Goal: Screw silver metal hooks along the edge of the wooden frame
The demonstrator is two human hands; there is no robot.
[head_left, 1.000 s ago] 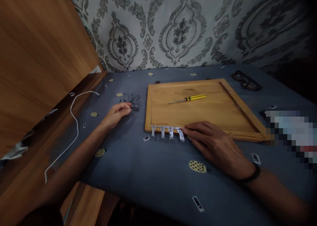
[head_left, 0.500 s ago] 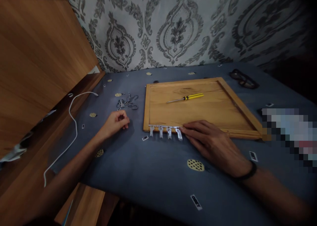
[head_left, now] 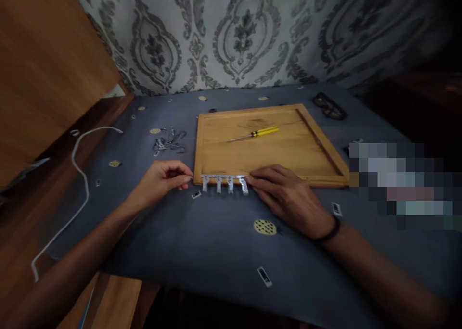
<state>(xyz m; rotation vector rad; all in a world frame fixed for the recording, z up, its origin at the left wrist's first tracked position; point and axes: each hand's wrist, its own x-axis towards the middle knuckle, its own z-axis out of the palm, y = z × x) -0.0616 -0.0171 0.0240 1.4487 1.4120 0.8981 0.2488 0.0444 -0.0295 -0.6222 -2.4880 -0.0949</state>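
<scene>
Just along the near edge of a wooden board, a metal hook strip lies with its hooks over the blue cloth. The right hand rests flat and open, fingertips on the strip's right end. The left hand, at the board's near-left corner, is curled with fingertips pinched; whether it holds anything cannot be told. A yellow screwdriver lies on the board.
</scene>
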